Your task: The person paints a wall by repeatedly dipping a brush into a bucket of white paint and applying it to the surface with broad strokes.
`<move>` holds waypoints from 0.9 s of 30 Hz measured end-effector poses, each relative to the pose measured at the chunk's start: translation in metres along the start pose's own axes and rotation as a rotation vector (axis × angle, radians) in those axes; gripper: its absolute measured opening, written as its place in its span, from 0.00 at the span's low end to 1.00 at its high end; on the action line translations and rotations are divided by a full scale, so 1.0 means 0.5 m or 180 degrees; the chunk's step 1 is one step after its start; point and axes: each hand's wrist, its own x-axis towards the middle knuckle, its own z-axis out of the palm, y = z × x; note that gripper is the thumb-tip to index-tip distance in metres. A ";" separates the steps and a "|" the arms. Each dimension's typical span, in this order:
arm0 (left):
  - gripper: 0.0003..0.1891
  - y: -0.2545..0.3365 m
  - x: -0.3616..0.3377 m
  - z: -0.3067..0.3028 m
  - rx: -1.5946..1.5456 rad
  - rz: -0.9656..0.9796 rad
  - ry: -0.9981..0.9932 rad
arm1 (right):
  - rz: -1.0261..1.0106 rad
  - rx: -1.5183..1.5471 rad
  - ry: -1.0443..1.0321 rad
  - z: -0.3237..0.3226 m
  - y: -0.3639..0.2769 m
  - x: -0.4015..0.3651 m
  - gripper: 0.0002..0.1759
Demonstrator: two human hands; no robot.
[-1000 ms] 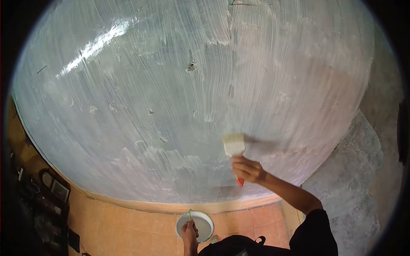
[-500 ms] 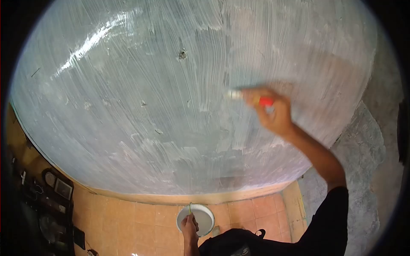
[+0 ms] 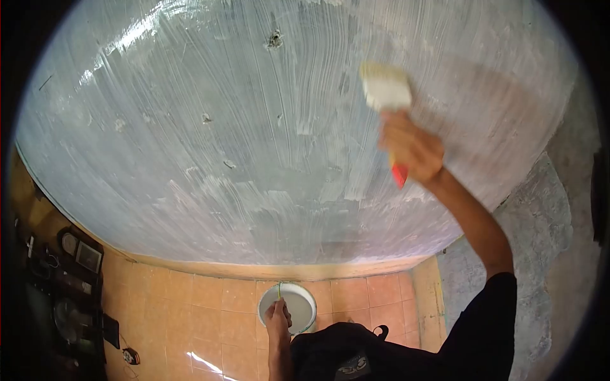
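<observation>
"Starting with the head view, what's in the right hand (image 3: 413, 147)?"

"A wide paintbrush (image 3: 387, 92). The fingers are wrapped closely round it, with the pale head towards the far left and the red handle end (image 3: 399, 174) poking out on the near side."

"Is it on the wall (image 3: 190, 159)?"

"It's in front of the wall, right of the middle. The brush and hand are blurred, so I can't tell whether the bristles touch."

"How does the wall look?"

"Grey, with pale streaks running over much of it, a bright glare at the far left and a small rough hole (image 3: 274, 40) left of the brush."

"And the left hand (image 3: 278, 315)?"

"Near the person, with its fingers curled tight on a thin green handle (image 3: 279, 292). It covers part of a round white bucket (image 3: 312, 308) that has greyish liquid inside."

"Anything round about?"

"Orange floor tiles (image 3: 203, 305) run along the near side of the wall. Dark furniture (image 3: 47, 311) stands at the left, a picture frame (image 3: 88, 256) on it, and a rough grey patch (image 3: 534, 216) shows at the right."
</observation>
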 end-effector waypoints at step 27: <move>0.12 -0.023 -0.062 0.076 0.0081 0.0000 0.0104 | 0.2211 0.1587 -0.0339 0.005 -0.183 -0.310 0.11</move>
